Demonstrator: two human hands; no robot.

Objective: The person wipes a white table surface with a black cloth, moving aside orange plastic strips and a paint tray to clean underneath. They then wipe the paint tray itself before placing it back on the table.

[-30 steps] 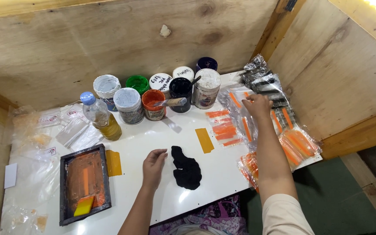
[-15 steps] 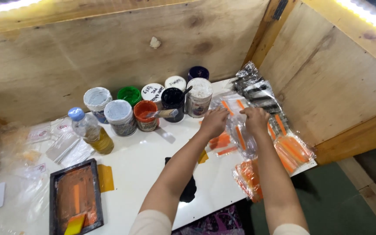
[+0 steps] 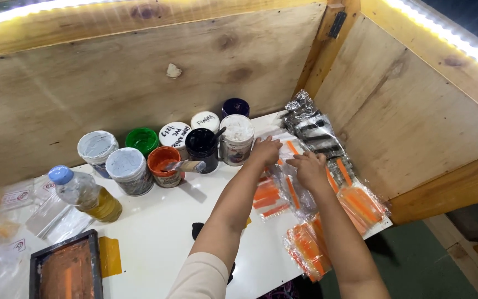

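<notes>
White table (image 3: pixel 195 221), set in a plywood-walled corner, seen from the head view.

Hands: the left hand (image 3: pixel 265 150) lies palm down, fingers spread flat, on clear plastic packets of orange strips (image 3: pixel 283 191) at the right side of the table — it presses rather than grips. The right hand (image 3: pixel 310 169) sits just beside it on the same packets, fingers curled loosely downward; whether it pinches a packet cannot be told.

Near the hands: a bundle of clear packets with dark contents (image 3: pixel 313 127) against the right wall; more orange packets (image 3: pixel 360 202) along the table's right edge, and another stack (image 3: pixel 305 249) at the front edge.

Back row: paint jars — a white-lidded jar (image 3: pixel 237 138) just left of the left hand, an open black jar (image 3: pixel 201 145), an open orange jar (image 3: pixel 163 163) with a brush (image 3: pixel 186 165) laid across it, a green jar (image 3: pixel 141 139), two pale grey jars (image 3: pixel 124 166).

Left side: a plastic bottle of yellow liquid (image 3: pixel 87 194), loose clear bags (image 3: pixel 56 218), a dark tray with orange ink (image 3: pixel 67 271).
</notes>
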